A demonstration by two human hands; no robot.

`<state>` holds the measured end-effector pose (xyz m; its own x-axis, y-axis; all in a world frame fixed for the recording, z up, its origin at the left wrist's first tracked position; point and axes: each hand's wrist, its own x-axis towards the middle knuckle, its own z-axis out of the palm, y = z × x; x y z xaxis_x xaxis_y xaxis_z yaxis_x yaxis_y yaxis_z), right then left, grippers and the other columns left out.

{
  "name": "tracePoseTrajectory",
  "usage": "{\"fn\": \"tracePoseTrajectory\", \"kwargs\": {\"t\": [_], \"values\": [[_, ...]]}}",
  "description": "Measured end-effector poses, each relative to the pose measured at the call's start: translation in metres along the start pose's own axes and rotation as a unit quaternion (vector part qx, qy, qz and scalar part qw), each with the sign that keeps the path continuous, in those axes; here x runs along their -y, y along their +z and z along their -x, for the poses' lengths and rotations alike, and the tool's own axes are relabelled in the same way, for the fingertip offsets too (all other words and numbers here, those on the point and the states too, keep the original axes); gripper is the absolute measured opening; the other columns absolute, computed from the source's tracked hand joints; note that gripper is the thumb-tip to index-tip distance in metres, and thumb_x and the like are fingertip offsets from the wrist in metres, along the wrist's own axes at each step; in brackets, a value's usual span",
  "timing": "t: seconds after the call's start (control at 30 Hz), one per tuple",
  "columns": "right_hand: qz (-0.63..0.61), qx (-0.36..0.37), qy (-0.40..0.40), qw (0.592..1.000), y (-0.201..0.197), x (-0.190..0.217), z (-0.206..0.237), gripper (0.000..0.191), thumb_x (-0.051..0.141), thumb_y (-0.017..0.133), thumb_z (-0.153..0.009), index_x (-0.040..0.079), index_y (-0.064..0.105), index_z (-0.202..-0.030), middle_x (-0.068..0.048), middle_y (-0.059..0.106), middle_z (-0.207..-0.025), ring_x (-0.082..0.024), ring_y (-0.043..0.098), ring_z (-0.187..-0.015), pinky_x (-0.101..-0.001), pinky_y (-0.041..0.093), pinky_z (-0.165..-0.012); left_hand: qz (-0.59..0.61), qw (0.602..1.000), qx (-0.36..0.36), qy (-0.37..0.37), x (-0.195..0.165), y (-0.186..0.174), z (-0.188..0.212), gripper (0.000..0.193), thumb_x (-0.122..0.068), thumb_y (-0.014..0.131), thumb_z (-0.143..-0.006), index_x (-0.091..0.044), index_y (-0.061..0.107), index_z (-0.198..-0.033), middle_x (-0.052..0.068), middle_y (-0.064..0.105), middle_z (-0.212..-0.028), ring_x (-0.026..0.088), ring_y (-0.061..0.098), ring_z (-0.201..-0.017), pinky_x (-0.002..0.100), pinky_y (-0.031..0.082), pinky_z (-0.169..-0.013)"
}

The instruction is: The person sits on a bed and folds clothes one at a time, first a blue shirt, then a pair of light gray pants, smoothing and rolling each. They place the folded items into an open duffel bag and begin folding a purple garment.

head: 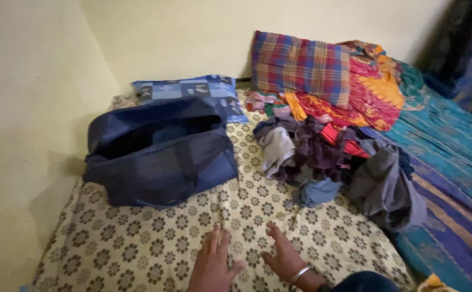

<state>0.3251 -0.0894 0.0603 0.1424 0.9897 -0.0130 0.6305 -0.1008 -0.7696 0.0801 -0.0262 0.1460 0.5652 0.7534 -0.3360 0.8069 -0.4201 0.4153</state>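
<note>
2 hands lie flat on the near bed sheet (138, 249) — our left hand (214, 265) and right hand (284, 257), fingers spread, holding nothing. Far left, we see the dark blue bag (160, 151) gaping open; the clothes pile (328, 157) sits right, beside it for easy reach.

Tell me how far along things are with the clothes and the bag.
Done: the dark blue bag lies unzipped on the patterned sheet; what is inside cannot be told. In hand: nothing; the left hand and right hand rest flat on the sheet. Left: the clothes pile sits heaped and unfolded beside the bag.
</note>
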Motion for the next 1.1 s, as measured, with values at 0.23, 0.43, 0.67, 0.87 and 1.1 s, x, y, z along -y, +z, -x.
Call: {"fn": "tracePoseTrajectory", "kwargs": {"t": [0.23, 0.43, 0.67, 0.87, 1.1], "values": [[-0.023, -0.022, 0.068, 0.997, -0.046, -0.02, 0.016, 0.072, 0.027, 0.073, -0.09, 0.013, 0.032, -0.148, -0.014, 0.071, -0.125, -0.031, 0.071, -0.114, -0.0407, 0.058, -0.095, -0.008, 1.0, -0.019, -0.012, -0.024, 0.023, 0.016, 0.085, -0.063, 0.045, -0.102, -0.006, 0.018, -0.159, 0.02, 0.004, -0.168, 0.041, 0.014, -0.155, 0.057, 0.023, -0.122], [-0.1, 0.009, 0.122, 0.987, -0.025, -0.033, 0.029, 0.078, 0.024, 0.072, -0.086, 0.016, 0.032, -0.152, -0.011, 0.071, -0.125, -0.03, 0.076, -0.105, -0.0402, 0.062, -0.088, -0.042, 0.999, -0.012, -0.019, -0.044, 0.034, 0.017, 0.084, -0.059, 0.043, -0.101, -0.005, 0.019, -0.159, 0.024, 0.01, -0.166, 0.044, 0.018, -0.153, 0.058, 0.028, -0.119], [-0.111, -0.049, 0.101, 0.987, 0.007, -0.033, 0.026, 0.083, 0.019, 0.075, -0.086, 0.011, 0.028, -0.153, -0.017, 0.065, -0.131, -0.029, 0.066, -0.122, -0.0375, 0.056, -0.101, -0.044, 0.996, -0.07, 0.013, -0.062, 0.106, -0.04, 0.079, -0.049, 0.052, -0.098, -0.003, 0.024, -0.156, 0.024, 0.027, -0.159, 0.044, 0.027, -0.147, 0.056, 0.034, -0.114], [-0.112, -0.081, 0.096, 0.986, 0.029, -0.035, 0.017, 0.08, 0.025, 0.068, -0.087, 0.016, 0.029, -0.156, -0.018, 0.055, -0.141, -0.032, 0.059, -0.129, -0.0405, 0.051, -0.106, -0.027, 0.99, -0.114, -0.083, -0.065, 0.186, -0.104, 0.076, -0.049, 0.052, -0.098, -0.004, 0.028, -0.154, 0.023, 0.031, -0.157, 0.043, 0.031, -0.145, 0.056, 0.035, -0.113], [-0.084, -0.056, 0.113, 0.988, -0.011, -0.058, -0.022, 0.07, 0.036, 0.057, -0.092, 0.023, 0.031, -0.156, -0.02, 0.047, -0.148, -0.037, 0.052, -0.134, -0.0443, 0.046, -0.111, 0.008, 0.989, -0.086, -0.117, -0.111, 0.202, -0.166, 0.072, -0.049, 0.052, -0.099, -0.005, 0.032, -0.152, 0.022, 0.036, -0.155, 0.042, 0.036, -0.143, 0.055, 0.037, -0.113]]}}
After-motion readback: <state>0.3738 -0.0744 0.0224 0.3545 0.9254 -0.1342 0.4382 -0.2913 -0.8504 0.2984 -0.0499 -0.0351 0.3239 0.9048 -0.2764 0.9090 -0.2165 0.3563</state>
